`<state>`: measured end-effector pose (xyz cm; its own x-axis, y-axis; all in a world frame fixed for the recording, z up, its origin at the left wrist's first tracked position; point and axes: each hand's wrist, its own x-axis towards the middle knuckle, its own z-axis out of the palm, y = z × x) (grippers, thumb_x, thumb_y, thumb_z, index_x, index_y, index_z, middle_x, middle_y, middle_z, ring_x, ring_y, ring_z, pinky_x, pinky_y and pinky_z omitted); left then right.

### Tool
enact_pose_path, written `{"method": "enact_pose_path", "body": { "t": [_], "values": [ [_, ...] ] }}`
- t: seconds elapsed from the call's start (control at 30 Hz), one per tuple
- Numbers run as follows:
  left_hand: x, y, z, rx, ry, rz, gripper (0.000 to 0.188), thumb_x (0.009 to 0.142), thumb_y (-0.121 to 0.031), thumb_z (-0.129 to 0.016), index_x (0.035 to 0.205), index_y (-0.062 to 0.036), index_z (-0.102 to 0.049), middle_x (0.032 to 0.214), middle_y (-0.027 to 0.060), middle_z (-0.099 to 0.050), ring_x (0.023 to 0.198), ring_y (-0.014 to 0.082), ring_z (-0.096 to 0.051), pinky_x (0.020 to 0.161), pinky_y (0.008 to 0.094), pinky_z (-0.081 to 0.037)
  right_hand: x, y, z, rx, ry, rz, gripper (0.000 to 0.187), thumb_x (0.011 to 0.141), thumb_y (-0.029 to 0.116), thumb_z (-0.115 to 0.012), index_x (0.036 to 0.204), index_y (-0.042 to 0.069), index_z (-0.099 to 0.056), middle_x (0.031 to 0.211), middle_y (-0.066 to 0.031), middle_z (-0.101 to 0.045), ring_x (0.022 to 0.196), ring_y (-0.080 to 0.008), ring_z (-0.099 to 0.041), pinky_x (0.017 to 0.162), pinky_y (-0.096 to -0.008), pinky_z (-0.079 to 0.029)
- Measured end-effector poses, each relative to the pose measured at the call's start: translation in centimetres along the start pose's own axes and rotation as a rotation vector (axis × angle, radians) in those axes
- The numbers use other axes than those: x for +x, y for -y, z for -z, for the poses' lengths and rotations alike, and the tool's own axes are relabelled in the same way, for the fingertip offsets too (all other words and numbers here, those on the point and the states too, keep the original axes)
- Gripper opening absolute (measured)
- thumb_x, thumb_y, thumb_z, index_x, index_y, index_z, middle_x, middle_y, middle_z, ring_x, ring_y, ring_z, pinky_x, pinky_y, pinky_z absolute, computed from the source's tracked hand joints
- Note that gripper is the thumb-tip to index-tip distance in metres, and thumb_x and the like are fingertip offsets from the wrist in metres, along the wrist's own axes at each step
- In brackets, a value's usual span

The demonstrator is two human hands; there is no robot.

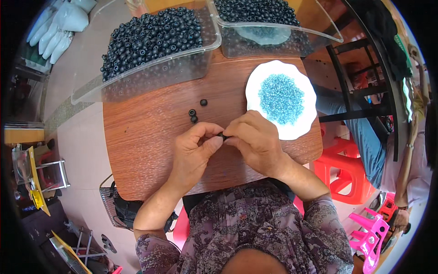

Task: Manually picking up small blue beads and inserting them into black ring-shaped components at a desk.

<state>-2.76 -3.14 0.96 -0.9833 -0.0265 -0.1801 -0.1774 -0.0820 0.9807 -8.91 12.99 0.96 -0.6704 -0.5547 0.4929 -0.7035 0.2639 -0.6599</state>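
Over the wooden table, my left hand (pixel 195 150) pinches a small black round piece (pixel 222 135) between thumb and fingers. My right hand (pixel 256 142) is closed at the same piece from the other side, its fingertips touching it. Most of the piece is hidden by the fingers, and I cannot make out anything else in the right fingertips. Just beyond my left hand lie loose black round pieces (pixel 204 102), one showing an open hollow. Close beyond my right hand is a white scalloped plate (pixel 305 129) holding a heap of tiny clear bluish pieces (pixel 281 99).
Two clear plastic bins (pixel 182 68) with many black round pieces stand along the table's (pixel 137 155) far edge. Red stools (pixel 344 171) and a seated person's jeans-clad leg (pixel 367 150) are at the right. White bags (pixel 61 25) lie far left.
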Motion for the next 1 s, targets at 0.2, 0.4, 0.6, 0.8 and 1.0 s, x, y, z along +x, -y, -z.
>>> {"method": "enact_pose_path", "body": {
  "t": [0.2, 0.4, 0.6, 0.8, 1.0],
  "values": [
    [-0.7, 0.4, -0.8, -0.128, -0.006, 0.053, 0.012, 0.086, -0.004, -0.058, 0.096, 0.0018, -0.057, 0.083, 0.0001, -0.058, 0.076, 0.0056, -0.052, 0.07, 0.019, -0.042, -0.7, 0.0, 0.0, 0.16, -0.052, -0.087, 0.02, 0.058, -0.003, -0.07, 0.074, 0.005, -0.061, 0.073, -0.0054, -0.06, 0.069, -0.0231, -0.056, 0.059, -0.0326, -0.043],
    [-1.2, 0.9, 0.2, -0.325, 0.089, 0.166, 0.011, 0.086, -0.007, -0.058, 0.095, 0.0006, -0.057, 0.085, 0.0014, -0.059, 0.076, 0.0064, -0.052, 0.068, 0.0189, -0.042, -0.8, 0.4, 1.5, 0.304, 0.057, -0.142, 0.018, 0.063, -0.005, -0.071, 0.077, 0.001, -0.061, 0.077, -0.0054, -0.06, 0.066, -0.015, -0.054, 0.054, -0.0254, -0.04],
    [-1.8, 0.8, 0.3, -0.23, -0.101, 0.083, 0.016, 0.086, -0.011, -0.058, 0.097, 0.0011, -0.056, 0.086, 0.0072, -0.06, 0.074, 0.0115, -0.054, 0.066, 0.0237, -0.044, -1.6, 0.2, 1.8, 0.218, -0.013, -0.126, 0.021, 0.062, -0.007, -0.072, 0.077, 0.002, -0.06, 0.077, -0.005, -0.057, 0.065, -0.0166, -0.052, 0.053, -0.0263, -0.039],
    [-1.4, 1.6, -1.4, -0.746, -0.065, 0.264, 0.016, 0.092, -0.013, -0.05, 0.099, 0.0007, -0.054, 0.09, 0.0066, -0.059, 0.081, 0.0129, -0.055, 0.076, 0.0256, -0.044, -2.3, 1.8, -1.6, -0.028, -0.029, 0.17, 0.019, 0.062, 0.006, -0.063, 0.082, 0.004, -0.062, 0.082, -0.0052, -0.055, 0.068, -0.0197, -0.048, 0.056, -0.0316, -0.036],
    [-1.0, 2.3, -1.8, -0.912, -0.098, 0.359, 0.017, 0.093, -0.015, -0.048, 0.098, -0.0001, -0.055, 0.092, 0.0062, -0.058, 0.084, 0.0139, -0.055, 0.077, 0.0265, -0.044, -3.2, 1.8, -2.5, -0.235, -0.077, 0.223, 0.028, 0.058, 0.009, -0.058, 0.084, 0.003, -0.063, 0.084, -0.0071, -0.052, 0.069, -0.0199, -0.048, 0.056, -0.0317, -0.035]
  ]
}}
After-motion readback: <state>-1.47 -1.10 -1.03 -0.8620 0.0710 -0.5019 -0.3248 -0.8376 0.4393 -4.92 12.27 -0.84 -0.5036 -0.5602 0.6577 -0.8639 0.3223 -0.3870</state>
